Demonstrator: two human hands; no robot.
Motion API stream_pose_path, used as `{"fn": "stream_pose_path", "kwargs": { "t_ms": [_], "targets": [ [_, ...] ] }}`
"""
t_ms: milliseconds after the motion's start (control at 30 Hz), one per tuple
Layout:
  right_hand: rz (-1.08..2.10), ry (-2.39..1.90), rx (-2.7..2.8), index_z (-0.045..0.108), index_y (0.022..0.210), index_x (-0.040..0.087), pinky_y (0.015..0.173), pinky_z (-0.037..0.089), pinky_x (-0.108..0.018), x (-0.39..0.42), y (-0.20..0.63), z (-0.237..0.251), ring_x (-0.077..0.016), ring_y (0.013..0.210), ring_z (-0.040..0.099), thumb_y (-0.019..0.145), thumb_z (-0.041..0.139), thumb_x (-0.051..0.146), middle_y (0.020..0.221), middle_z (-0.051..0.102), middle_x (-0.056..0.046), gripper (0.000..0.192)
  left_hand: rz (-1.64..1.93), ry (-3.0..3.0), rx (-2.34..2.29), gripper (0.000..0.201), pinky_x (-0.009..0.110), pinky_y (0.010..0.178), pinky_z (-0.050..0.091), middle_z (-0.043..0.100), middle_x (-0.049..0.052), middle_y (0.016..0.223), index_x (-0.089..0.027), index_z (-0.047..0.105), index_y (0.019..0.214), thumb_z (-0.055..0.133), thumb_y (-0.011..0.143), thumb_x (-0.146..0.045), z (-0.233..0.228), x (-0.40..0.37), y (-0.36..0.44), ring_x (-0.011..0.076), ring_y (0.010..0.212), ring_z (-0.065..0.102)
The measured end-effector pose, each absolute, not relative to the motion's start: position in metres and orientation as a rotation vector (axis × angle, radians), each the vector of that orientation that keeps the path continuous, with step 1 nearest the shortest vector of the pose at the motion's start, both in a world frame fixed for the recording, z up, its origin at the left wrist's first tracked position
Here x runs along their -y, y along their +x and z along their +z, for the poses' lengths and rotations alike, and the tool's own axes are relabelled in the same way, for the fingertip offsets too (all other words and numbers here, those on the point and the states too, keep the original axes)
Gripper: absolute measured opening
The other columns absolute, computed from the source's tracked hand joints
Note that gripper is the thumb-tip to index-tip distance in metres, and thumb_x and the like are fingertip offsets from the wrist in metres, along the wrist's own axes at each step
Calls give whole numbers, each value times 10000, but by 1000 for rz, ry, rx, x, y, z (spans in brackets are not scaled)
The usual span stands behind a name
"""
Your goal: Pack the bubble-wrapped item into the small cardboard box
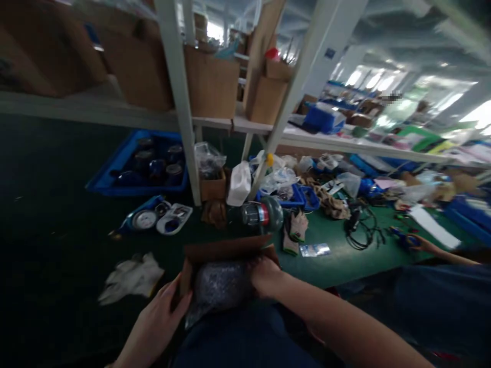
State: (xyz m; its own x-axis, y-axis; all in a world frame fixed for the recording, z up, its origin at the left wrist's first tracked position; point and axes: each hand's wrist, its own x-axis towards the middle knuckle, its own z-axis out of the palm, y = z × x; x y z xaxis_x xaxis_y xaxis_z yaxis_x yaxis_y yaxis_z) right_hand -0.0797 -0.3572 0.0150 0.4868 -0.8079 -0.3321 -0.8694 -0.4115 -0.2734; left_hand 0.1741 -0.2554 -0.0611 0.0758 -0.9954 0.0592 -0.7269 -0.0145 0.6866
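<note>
An open cardboard box [226,249] is tilted towards me close to my body, with one flap standing up at its far side. Inside lies a clear plastic bag [222,283] full of small dark pieces too fine to make out. My left hand [163,312] grips the box's left wall, thumb inside and fingers outside. At the right end of the box, my right hand [266,276] reaches in against the bag. Its fingers are curled, and what they hold is hidden.
White gloves [132,278] lie left on the green bench. Beyond stand a blue tray [138,190] of dark round parts, a large bottle [268,214] on its side and a white jug [240,184]. Another person's hand [420,243] works at right. Shelf posts rise behind.
</note>
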Motion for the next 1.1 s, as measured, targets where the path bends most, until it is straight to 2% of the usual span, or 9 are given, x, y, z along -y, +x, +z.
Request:
{"fn": "stream_pose_path", "kwargs": {
  "t_ms": [100,267,433,600,733,867,967,1033,1100],
  "targets": [
    [311,-2533,-1036,591,1069,131,797,487,-471,351,-84,18,-330,931,602,719,640,218,1041,625,-161,364,-493,1938,1644,541,321,782,535,577,104,1200,-191,411,1302,504,844,-466,-38,246,167,188,900,643],
    [506,-2362,-1058,655,892,148,705,476,-355,342,-78,-11,-291,836,645,824,548,360,868,679,-132,247,-265,1266,2233,119,214,737,507,657,16,842,-199,575,956,541,849,-238,-19,251,144,130,786,633],
    [388,-2169,-1271,662,860,160,629,440,-248,369,-76,-46,-177,755,654,961,261,376,810,690,-83,466,-690,1548,2499,360,381,826,500,602,133,1133,-159,584,1173,393,868,-146,-28,281,94,257,959,588],
    [294,-2172,-1451,632,955,55,773,457,-368,366,-73,-37,-286,911,625,906,268,141,933,654,-208,377,-759,1802,2355,564,480,996,395,433,114,1393,-134,412,1372,300,826,-47,-47,315,66,321,1275,351],
    [-217,-2277,-1162,583,1077,162,923,434,-316,332,-127,-6,-196,1030,562,901,412,224,1049,628,-98,254,-812,1767,2324,519,462,1047,350,450,97,1387,-128,469,1335,411,820,-108,-57,331,67,319,1277,344],
    [-919,-2021,-1518,520,1102,153,880,481,-366,316,-190,-22,-204,1010,560,894,466,281,1071,601,-115,250,-784,1835,2263,482,455,1059,355,492,74,1354,-159,523,1289,521,808,-178,-57,328,67,301,1248,397],
    [-652,-2235,-1193,388,1320,128,1016,433,-420,325,-195,-54,-227,1228,453,893,462,294,1323,483,-144,464,-324,1836,2110,467,449,1098,320,439,52,1397,-235,494,1300,525,836,-200,-48,296,74,262,1300,363],
    [-406,-2415,-879,313,1402,152,1124,306,-468,334,-182,-68,-227,1354,297,912,414,287,1446,356,-101,518,122,1820,1753,614,474,1115,288,374,53,1431,-284,336,1394,560,828,-208,-42,268,86,265,1333,321],
    [-258,-2477,-768,326,1410,189,1160,202,-507,344,-169,-72,-231,1391,211,930,375,324,1473,317,-47,501,195,1961,1410,734,483,1113,291,248,102,1493,-221,157,1461,551,843,-243,-40,244,99,291,1368,255]
  ]
}}
